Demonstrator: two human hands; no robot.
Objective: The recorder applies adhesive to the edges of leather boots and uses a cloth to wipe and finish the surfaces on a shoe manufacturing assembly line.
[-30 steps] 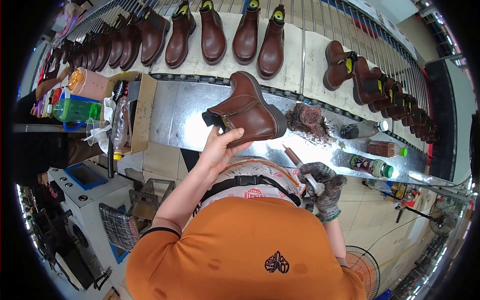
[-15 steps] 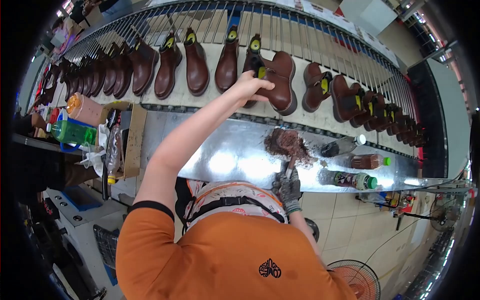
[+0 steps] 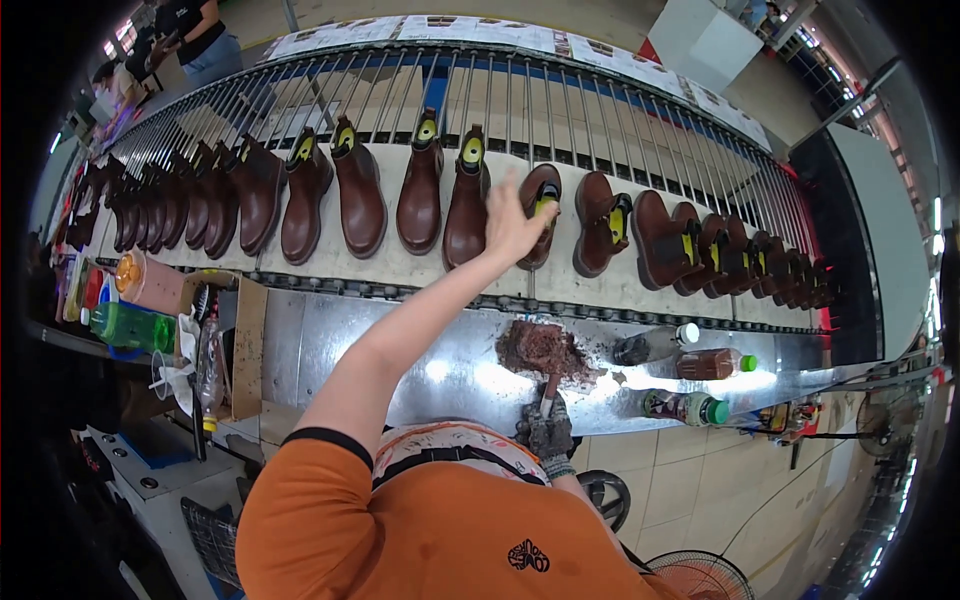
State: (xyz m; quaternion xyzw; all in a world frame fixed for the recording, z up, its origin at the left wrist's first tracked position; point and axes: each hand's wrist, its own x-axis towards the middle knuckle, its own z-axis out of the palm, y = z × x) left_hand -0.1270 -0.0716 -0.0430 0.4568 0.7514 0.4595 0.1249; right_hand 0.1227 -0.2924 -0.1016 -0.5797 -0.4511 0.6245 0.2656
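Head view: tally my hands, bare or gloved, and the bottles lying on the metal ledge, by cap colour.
Bare hand, the left hand: 1
Gloved hand, the right hand: 1
White-capped bottle: 1
Green-capped bottles, a brown-filled bottle and a labelled bottle: 2
Total: 5

A head-worn fisheye looks down across the bench.
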